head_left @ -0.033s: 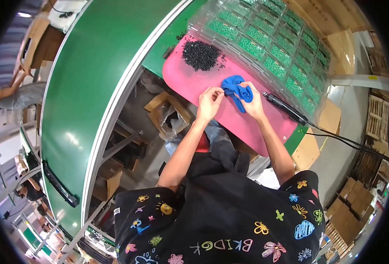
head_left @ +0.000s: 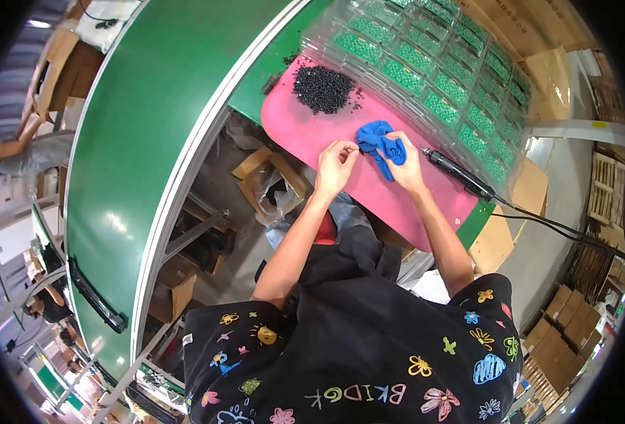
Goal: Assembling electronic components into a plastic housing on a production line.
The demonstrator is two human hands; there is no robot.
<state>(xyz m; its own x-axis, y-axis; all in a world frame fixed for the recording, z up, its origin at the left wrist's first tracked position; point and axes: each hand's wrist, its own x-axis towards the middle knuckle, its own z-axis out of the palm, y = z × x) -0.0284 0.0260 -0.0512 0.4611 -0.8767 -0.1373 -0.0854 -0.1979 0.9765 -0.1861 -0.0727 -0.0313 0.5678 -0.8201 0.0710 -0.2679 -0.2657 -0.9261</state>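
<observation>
Smooth green worktop, rounded pink mat; right hand grips crumpled blue cloth; left hand, cloth's 8 o'clock, pinched, contents unclear.

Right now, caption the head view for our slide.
A blue cloth in the right grip, over a pink mat with heaped black pieces.

A factory assembly workshop is shown by the circuit boards ranked in a clear tray, by the corded screwdriver and heaped black parts on the table, and by the long green belt, stacked cartons, a pallet and co-workers seen around.
</observation>
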